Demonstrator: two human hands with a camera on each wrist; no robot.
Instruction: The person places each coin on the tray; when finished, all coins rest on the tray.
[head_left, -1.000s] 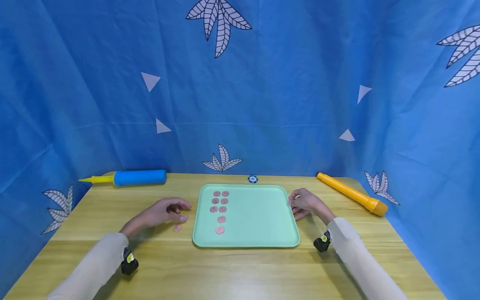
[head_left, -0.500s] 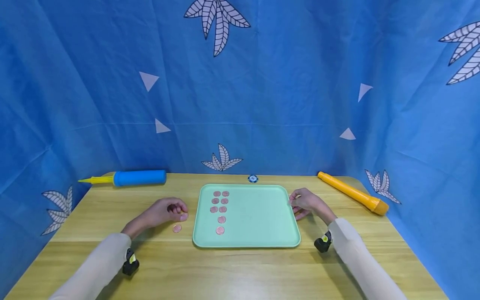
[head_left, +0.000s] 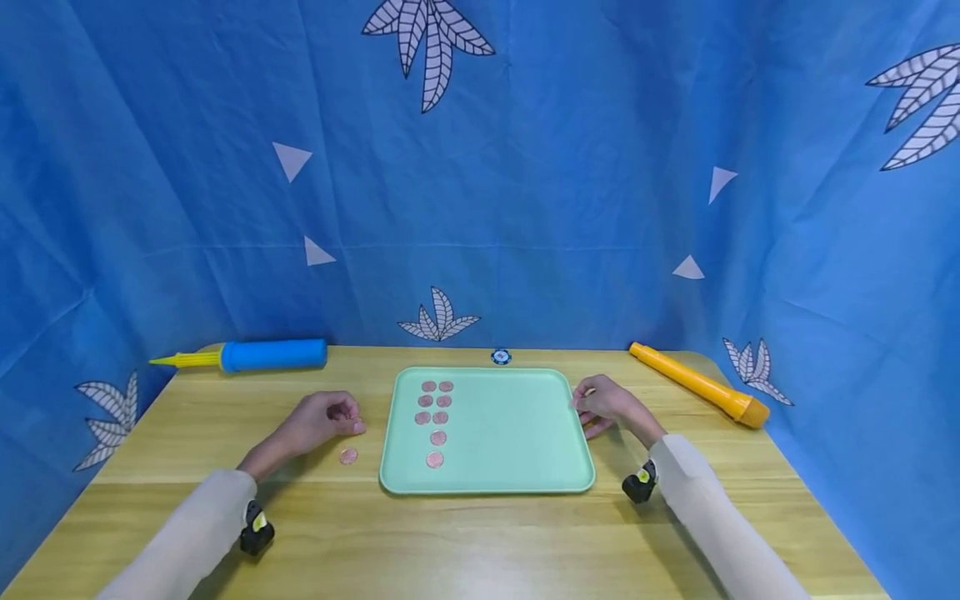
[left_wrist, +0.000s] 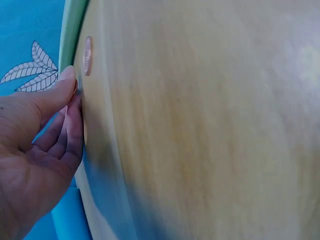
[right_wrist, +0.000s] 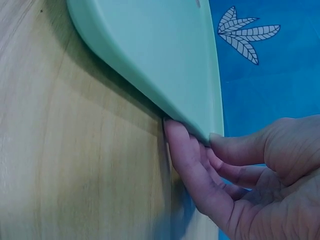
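My left hand (head_left: 318,421) is low over the table, just left of the mint-green tray (head_left: 517,433). Its thumb and fingertips pinch a copper-coloured coin (left_wrist: 76,86), whose edge peeks out in the left wrist view. Close by, a second coin (head_left: 348,456) lies flat on the wood. Several matching coins (head_left: 435,459) are laid out inside the tray's left part, mostly in side-by-side pairs. At the opposite side, my right hand (head_left: 606,406) grips the tray's right rim, thumb on top and fingers against the outer side, as the right wrist view shows.
Along the table's back edge lie a blue and yellow hand pump (head_left: 273,355) at left and a blue-white poker chip (head_left: 501,357) behind the tray. An orange toy microphone (head_left: 697,383) lies at back right. A blue patterned curtain (head_left: 480,183) hangs behind the table.
The left hand's fingers have drawn together around one of the two table coins, and the hand has moved slightly left. The right hand keeps its grip on the tray rim.
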